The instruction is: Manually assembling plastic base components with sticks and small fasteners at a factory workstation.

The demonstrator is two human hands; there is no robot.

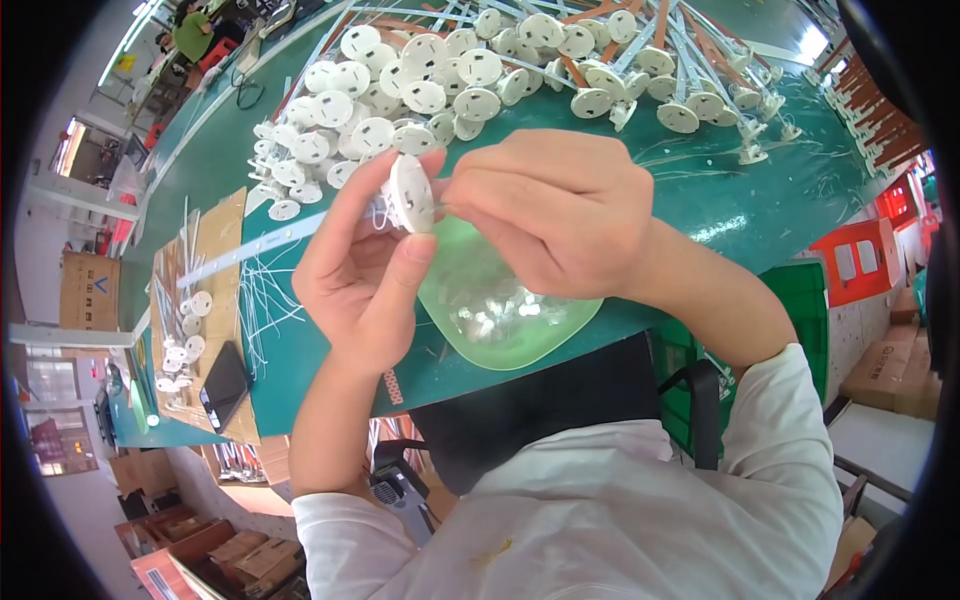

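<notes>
In my left hand (pixel 350 290) is a white round plastic cap (pixel 410 195) with small slots in its face, held on edge between thumb and fingers. A pale LED strip (pixel 255 243) runs from behind it to the left, and a thin white wire loops at its back. My right hand (pixel 565 205) is closed in a pinch beside the cap's face; whatever is between its fingertips is too small to make out. Below the hands sits a light green translucent bowl (pixel 500 355) with small shiny pieces inside.
Many white caps on strips (pixel 425 97) are heaped along the table's far side. Loose white wires (pixel 262 310) lie left of my left hand. Farther left, cardboard (pixel 238 425) carries more caps and a black phone-like device (pixel 225 388). A red plastic crate (pixel 858 262) stands at right.
</notes>
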